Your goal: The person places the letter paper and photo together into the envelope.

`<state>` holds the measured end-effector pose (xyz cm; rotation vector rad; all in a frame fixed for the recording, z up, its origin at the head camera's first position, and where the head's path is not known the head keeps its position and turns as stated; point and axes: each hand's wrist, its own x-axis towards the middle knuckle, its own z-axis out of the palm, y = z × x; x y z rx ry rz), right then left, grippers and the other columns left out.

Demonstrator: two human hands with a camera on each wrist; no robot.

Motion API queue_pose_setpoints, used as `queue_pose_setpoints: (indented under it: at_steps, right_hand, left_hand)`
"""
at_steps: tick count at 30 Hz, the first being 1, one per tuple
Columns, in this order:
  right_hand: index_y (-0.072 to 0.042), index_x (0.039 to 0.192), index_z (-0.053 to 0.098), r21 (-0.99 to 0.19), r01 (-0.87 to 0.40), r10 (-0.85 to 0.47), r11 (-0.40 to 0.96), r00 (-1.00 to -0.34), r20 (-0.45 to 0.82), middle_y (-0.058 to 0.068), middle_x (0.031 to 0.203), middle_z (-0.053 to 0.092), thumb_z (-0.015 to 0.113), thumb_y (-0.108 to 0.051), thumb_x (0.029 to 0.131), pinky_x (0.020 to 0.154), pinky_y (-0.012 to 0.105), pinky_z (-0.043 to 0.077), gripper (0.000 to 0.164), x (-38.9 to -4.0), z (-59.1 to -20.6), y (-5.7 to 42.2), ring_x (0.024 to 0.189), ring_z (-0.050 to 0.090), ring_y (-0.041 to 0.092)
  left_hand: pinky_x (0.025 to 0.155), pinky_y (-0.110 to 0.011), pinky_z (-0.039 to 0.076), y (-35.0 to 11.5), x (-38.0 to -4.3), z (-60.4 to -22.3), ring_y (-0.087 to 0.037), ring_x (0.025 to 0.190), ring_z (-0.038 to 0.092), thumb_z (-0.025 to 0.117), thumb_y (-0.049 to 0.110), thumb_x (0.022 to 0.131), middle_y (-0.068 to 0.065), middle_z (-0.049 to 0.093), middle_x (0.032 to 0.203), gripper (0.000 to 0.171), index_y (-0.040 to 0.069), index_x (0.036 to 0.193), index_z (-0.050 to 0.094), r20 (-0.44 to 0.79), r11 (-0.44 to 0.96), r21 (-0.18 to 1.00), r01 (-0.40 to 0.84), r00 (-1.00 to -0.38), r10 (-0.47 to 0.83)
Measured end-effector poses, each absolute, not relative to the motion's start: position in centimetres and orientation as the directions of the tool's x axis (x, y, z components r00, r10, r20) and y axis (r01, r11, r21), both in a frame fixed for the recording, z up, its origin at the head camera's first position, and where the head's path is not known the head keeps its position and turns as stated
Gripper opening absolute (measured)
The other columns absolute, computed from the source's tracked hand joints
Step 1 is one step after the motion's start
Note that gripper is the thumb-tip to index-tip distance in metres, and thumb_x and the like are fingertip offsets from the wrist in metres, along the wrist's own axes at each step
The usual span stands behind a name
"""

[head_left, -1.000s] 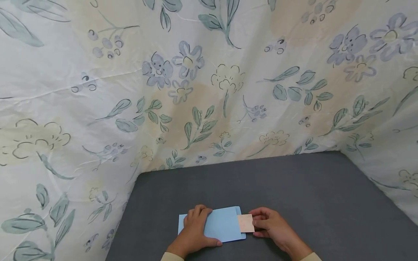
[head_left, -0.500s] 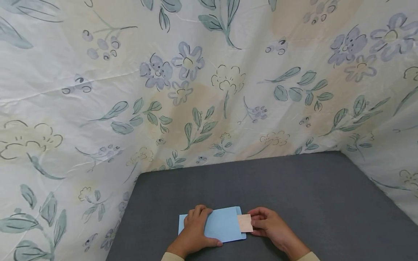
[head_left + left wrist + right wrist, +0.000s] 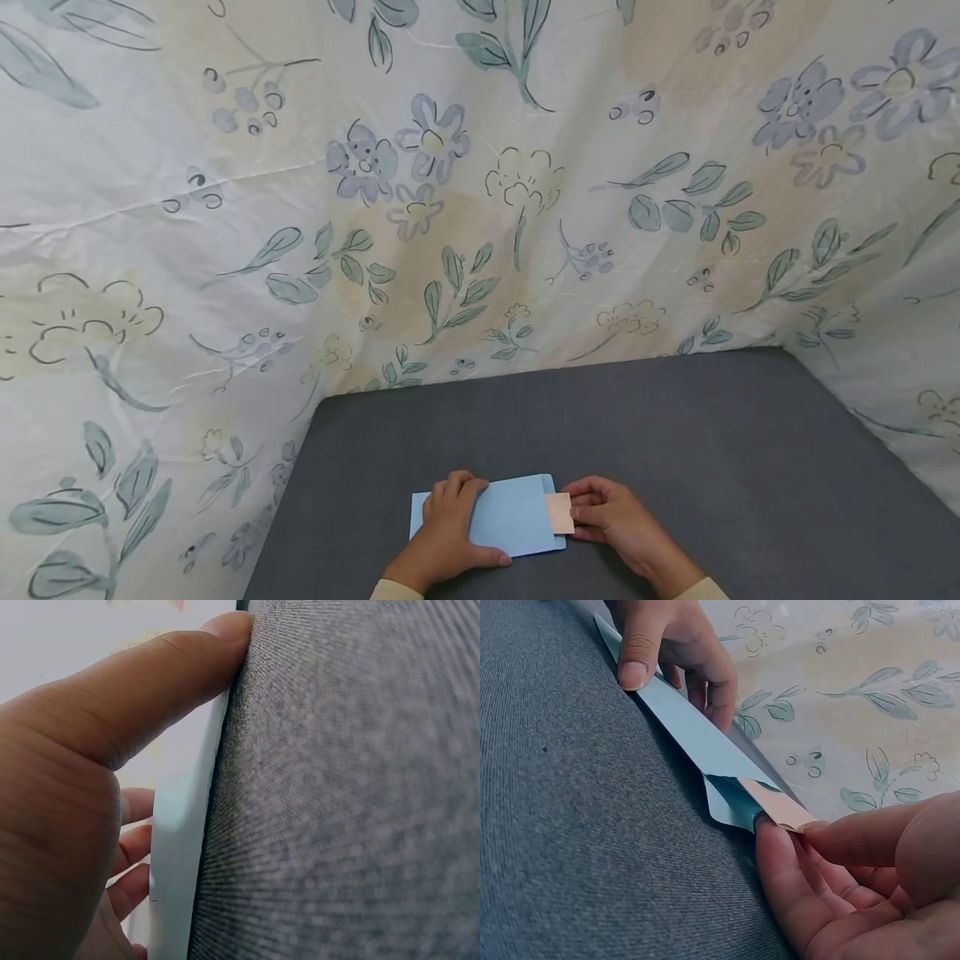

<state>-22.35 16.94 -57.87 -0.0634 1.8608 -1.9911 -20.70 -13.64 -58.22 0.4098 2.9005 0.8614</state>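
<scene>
A light blue envelope (image 3: 513, 517) lies on the grey tabletop, its right end gaping. Out of that end sticks a pale peach card (image 3: 560, 513), its left part hidden inside. My left hand (image 3: 452, 529) holds the envelope across its width. Its thumb (image 3: 172, 667) lies along the near edge, and its fingers bend over the far edge. At the mouth, my right hand (image 3: 622, 523) pinches the card's outer end. In the right wrist view, the right thumb (image 3: 870, 836) presses on the card (image 3: 776, 806) against the fingers, close to the envelope's opening (image 3: 731, 802).
The dark grey tabletop (image 3: 660, 417) stretches behind and to the right of the hands. Pale cloth with a flower and leaf print (image 3: 480, 208) hangs behind the table and along both sides.
My right hand has moved slightly left with the card, so less of the card shows outside the envelope. The left hand and the envelope have stayed put.
</scene>
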Motion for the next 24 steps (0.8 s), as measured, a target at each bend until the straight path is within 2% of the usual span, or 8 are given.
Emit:
queue_pose_setpoints:
  at_steps: [17, 24]
  right_hand:
    - [0.012, 0.133, 0.066, -0.971, 0.239, -0.360, -0.011, -0.907, -0.220, 0.013, 0.106, 0.072, 0.072, 0.000, 0.102, 0.082, 0.041, 0.063, 0.034, -22.2, -57.8, 15.4, 0.094, 0.073, 0.025]
    - [0.014, 0.133, 0.066, -0.971, 0.238, -0.373, -0.029, -0.903, -0.211, 0.015, 0.111, 0.076, 0.073, -0.004, 0.103, 0.081, 0.040, 0.063, 0.037, -22.2, -57.9, 14.7, 0.094, 0.075, 0.025]
  left_hand:
    - [0.106, -0.068, 0.031, -14.2, -20.7, -58.3, -0.029, 0.126, 0.038, 0.094, 0.075, 0.068, -0.002, 0.044, 0.145, 0.108, 0.020, 0.152, 0.057, -0.003, 0.795, 0.555, 0.243, -0.956, 0.294]
    - [0.106, -0.067, 0.032, -14.2, -20.6, -58.3, -0.029, 0.126, 0.039, 0.094, 0.075, 0.068, -0.001, 0.044, 0.144, 0.107, 0.019, 0.151, 0.057, -0.006, 0.791, 0.562, 0.242, -0.955, 0.296]
